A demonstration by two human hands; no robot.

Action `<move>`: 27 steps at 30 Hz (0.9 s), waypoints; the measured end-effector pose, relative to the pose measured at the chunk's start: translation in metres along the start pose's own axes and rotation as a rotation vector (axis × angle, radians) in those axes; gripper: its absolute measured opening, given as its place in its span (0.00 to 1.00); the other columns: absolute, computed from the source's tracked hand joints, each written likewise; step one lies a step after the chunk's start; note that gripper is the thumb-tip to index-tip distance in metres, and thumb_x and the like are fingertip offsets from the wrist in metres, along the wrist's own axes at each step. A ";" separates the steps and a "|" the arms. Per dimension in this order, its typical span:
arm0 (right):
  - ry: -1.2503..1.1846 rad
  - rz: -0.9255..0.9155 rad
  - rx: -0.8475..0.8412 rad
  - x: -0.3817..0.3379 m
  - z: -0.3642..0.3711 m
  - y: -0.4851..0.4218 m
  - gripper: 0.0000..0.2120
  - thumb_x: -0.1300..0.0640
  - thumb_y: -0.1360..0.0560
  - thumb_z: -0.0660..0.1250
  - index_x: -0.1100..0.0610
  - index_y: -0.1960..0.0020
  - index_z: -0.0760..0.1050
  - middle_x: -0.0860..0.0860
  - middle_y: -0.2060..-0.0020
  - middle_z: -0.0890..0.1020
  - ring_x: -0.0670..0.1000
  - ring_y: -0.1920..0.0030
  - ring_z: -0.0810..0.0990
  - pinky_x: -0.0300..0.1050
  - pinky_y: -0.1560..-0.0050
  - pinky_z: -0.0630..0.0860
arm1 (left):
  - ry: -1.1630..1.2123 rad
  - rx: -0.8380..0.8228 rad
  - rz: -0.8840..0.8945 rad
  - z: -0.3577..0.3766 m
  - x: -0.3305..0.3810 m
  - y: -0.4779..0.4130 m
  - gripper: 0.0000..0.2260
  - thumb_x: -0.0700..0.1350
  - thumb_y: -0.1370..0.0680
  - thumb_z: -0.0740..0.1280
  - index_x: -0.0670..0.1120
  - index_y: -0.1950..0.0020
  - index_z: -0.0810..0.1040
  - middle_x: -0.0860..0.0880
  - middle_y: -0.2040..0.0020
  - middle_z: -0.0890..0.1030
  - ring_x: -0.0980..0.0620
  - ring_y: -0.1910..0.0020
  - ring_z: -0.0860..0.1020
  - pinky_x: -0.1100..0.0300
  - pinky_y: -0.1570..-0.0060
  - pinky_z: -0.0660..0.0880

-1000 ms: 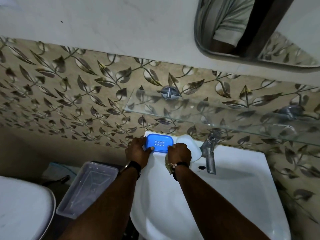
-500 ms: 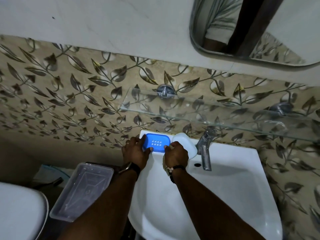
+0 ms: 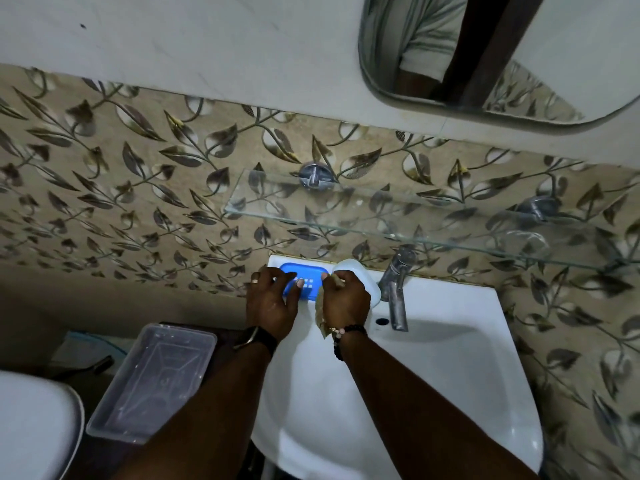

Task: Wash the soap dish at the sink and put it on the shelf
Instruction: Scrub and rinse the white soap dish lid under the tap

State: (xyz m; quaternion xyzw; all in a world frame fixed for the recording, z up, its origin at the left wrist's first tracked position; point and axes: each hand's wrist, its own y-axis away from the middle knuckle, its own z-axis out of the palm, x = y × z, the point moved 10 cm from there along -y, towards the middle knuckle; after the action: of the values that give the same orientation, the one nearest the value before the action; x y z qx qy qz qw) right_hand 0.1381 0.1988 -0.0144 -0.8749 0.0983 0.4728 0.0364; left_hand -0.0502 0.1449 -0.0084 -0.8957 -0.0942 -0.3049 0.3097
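Dim bathroom, leaf-patterned tile behind a white sink [image 3: 450,358]

Blue soap dish [image 3: 308,280] on the sink's far left ledge, flat, drain holes up, tight against the wall. Probably sitting there because that is its usual spot beside the tap [image 3: 396,289], not yet carried under the spout

Left hand [image 3: 272,306] laid over the dish's left end, fingers spread across the blue face, thumb at the near rim: grasping the dish, likely to lift or steady it. Right hand [image 3: 346,299] at the dish's right edge, curled closed on a crumpled brownish scrap [image 3: 322,318], perhaps a scrubber or cloth, kept ready for the wash. Hard to say whether those fingers also touch the dish

White rounded piece [image 3: 360,277] just right of the dish, half hidden by the right hand; possibly a lid or soap, not clear which

Glass shelf [image 3: 346,216] above on the wall, bare, well apart from the dish: the eventual resting place. No water visible from the tap

Clear plastic container [image 3: 152,382] near left, beside the sink; contents hard to make out. White curved fixture cut off at the near left corner. Mirror [image 3: 502,57] cropped at the far right, showing only a striped sleeve
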 end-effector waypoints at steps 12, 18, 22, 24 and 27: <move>-0.569 0.115 -0.205 -0.027 -0.018 0.014 0.07 0.51 0.27 0.72 0.55 0.58 0.83 0.49 0.61 0.86 0.49 0.59 0.82 0.53 0.49 0.80 | 0.899 -0.415 -0.591 0.012 0.032 0.011 0.08 0.43 0.20 0.69 0.39 0.55 0.81 0.41 0.58 0.82 0.45 0.57 0.78 0.49 0.51 0.76; -0.455 -0.010 -0.456 -0.027 -0.044 0.035 0.20 0.61 0.30 0.75 0.52 0.40 0.77 0.56 0.47 0.83 0.57 0.49 0.84 0.59 0.49 0.83 | 1.040 -0.221 -0.678 -0.008 0.055 0.019 0.05 0.39 0.20 0.67 0.41 0.54 0.80 0.44 0.61 0.83 0.50 0.63 0.81 0.58 0.63 0.80; -0.500 -0.016 -0.363 -0.006 -0.092 0.031 0.12 0.69 0.30 0.73 0.55 0.52 0.81 0.57 0.53 0.86 0.57 0.52 0.85 0.57 0.50 0.83 | 1.124 -0.174 -0.735 0.001 0.076 0.037 0.04 0.39 0.20 0.67 0.41 0.52 0.80 0.43 0.58 0.83 0.48 0.61 0.82 0.55 0.60 0.81; -0.594 0.055 -0.311 0.012 -0.119 0.028 0.11 0.69 0.30 0.73 0.55 0.54 0.81 0.56 0.55 0.86 0.55 0.55 0.84 0.53 0.54 0.82 | 1.145 -0.203 -0.721 0.011 0.097 0.048 0.04 0.39 0.20 0.67 0.41 0.53 0.81 0.44 0.58 0.85 0.48 0.60 0.83 0.54 0.59 0.82; -0.701 0.087 -0.268 0.035 -0.151 0.024 0.10 0.69 0.30 0.73 0.56 0.52 0.82 0.54 0.56 0.87 0.52 0.58 0.85 0.46 0.60 0.82 | 1.183 -0.254 -0.693 0.027 0.129 0.060 0.03 0.38 0.21 0.68 0.41 0.53 0.80 0.45 0.58 0.86 0.47 0.58 0.84 0.53 0.57 0.83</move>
State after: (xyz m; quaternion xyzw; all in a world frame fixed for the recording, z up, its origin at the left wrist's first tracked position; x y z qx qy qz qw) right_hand 0.2762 0.1470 0.0401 -0.6518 0.0540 0.7535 -0.0672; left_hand 0.0870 0.1112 0.0224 -0.5269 -0.1536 -0.8314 0.0869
